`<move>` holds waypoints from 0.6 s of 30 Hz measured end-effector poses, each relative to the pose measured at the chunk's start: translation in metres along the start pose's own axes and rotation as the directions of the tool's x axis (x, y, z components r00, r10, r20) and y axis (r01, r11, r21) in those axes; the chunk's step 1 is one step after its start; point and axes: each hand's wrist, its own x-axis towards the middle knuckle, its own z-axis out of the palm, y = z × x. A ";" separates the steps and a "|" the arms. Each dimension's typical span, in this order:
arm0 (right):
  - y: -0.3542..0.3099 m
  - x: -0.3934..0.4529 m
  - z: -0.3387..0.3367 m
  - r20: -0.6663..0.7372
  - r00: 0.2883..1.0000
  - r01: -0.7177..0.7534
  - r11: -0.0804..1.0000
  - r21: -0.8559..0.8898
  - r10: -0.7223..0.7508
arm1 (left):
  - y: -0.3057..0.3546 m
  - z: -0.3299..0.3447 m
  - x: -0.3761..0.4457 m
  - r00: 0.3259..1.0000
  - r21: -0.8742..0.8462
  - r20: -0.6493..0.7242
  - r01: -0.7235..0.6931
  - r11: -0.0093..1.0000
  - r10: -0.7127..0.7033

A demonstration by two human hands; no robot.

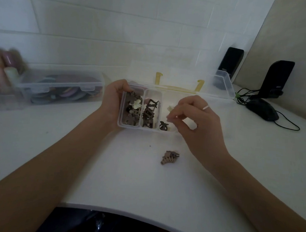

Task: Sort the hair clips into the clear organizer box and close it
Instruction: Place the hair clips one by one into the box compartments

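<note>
While a clear plastic organizer box [139, 113] sits open on a white counter [126, 168], a person's left hand [112, 100] grips the box's left end, fingers [121, 86] curled over its far corner. Behind the box its clear lid [178, 81] stands raised, with two yellow latches [199, 85] showing through the plastic. The left compartment of the box holds a heap of small brown flower-shaped hair clips [130, 114] with one cream flower-shaped clip [136, 104] lying on top. The middle compartment holds dark brown rectangular claw clips [149, 113], piled against one another. At the near end of the right compartment lies a single small dark claw clip [163, 126].

The right hand [197, 122], a thin band ring [206, 107] on one finger, hovers over that right compartment with its fingers pinched together on a small white hair clip [170, 108]; glare washes out the clip's shape, so it appears only as a pale lump just left of the fingertips. On the bare counter in front of the box, well apart from it, lies a tan and dark brown ridged claw clip [169, 157].

Left of the box, a second clear plastic case [60, 87], latched, holds coloured round items that are too blurred to identify. Right of the box, a black computer mouse [263, 111] trails its cable across the counter, and two black desktop speakers [278, 79] stand behind it, near the white brick-patterned wall [101, 21].
</note>
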 end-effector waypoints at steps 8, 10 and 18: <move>0.011 0.001 0.000 0.167 0.965 0.255 0.853 -0.456 -0.200 | 0.000 0.003 -0.002 1.000 -0.009 0.005 0.011 1.000 -0.011; 0.008 0.001 -0.004 0.152 0.969 0.243 0.869 -0.430 -0.196 | 0.000 0.004 -0.003 1.000 -0.008 -0.011 0.014 1.000 -0.014; -0.010 0.008 -0.027 0.334 0.941 -0.028 0.997 -0.065 0.048 | 0.003 0.003 -0.004 0.997 -0.034 -0.080 0.001 0.999 -0.004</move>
